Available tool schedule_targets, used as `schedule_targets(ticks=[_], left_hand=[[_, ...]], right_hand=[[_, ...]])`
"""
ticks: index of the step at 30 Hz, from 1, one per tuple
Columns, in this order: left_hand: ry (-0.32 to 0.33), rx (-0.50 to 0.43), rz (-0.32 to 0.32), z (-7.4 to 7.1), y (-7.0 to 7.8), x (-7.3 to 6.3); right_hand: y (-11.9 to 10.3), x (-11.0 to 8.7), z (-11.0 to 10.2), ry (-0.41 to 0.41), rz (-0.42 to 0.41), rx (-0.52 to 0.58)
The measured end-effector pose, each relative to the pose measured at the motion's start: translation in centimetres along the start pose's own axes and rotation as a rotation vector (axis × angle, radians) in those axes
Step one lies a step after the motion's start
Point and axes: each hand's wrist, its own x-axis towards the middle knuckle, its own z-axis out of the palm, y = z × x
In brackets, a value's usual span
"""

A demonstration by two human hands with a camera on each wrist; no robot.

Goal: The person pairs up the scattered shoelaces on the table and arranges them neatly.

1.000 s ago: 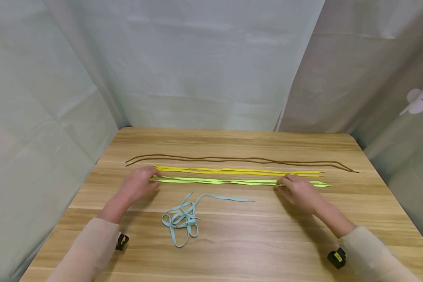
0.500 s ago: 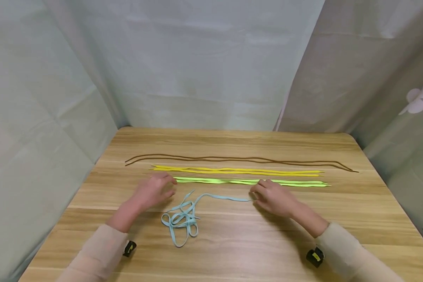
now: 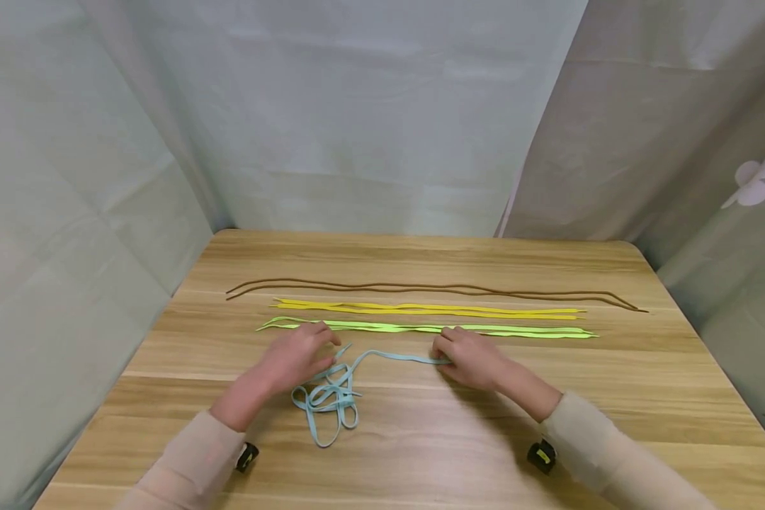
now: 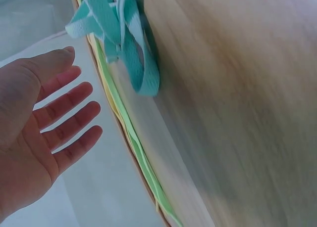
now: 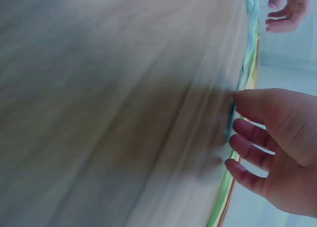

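Observation:
A light blue shoelace (image 3: pixel 338 398) lies in a loose tangle left of centre, one end stretched out to the right. My right hand (image 3: pixel 470 358) pinches that stretched end between thumb and fingers, and its tip is hidden under them. In the right wrist view the thumb (image 5: pixel 260 99) meets the lace close to the wood. Just behind the tangle, near its upper left end, my left hand (image 3: pixel 299 354) hovers with nothing held. Its fingers (image 4: pixel 74 120) are spread and relaxed in the left wrist view.
Beyond the hands, a pair of neon green shoelaces (image 3: pixel 523 331), a yellow pair (image 3: pixel 484 312) and a brown pair (image 3: pixel 433 287) run in near-straight rows across the wooden table (image 3: pixel 421 453). Pale curtains (image 3: pixel 370 120) hang at the back and sides.
Both hands have left the green laces and moved inward and nearer. The right hand has come leftward onto the blue lace's end; the left hand has moved right toward the tangle.

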Motion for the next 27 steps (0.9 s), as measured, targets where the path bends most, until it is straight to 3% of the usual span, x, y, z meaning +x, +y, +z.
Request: schedule_targets(ticks=[7,12,20,27], left_hand=[[-0.007,-0.002,0.005,0.3,0.7,0.1],[-0.013,0.008,0.025,0.5,1.2,0.4],[-0.117,0.008,0.023,1.0,2.2,1.2],[-0.179,-0.011,0.043,1.3,3.0,2.1]], right_hand=[[-0.2,0.5,0.0,-0.066,0.016,0.047],[-0.3,0.4,-0.1,-0.057,0.023,0.058],[-0.8,0.2,-0.8,0.052,-0.041,0.066],[-1.2,0.5,-2.8,0.233,-0.128,0.008]])
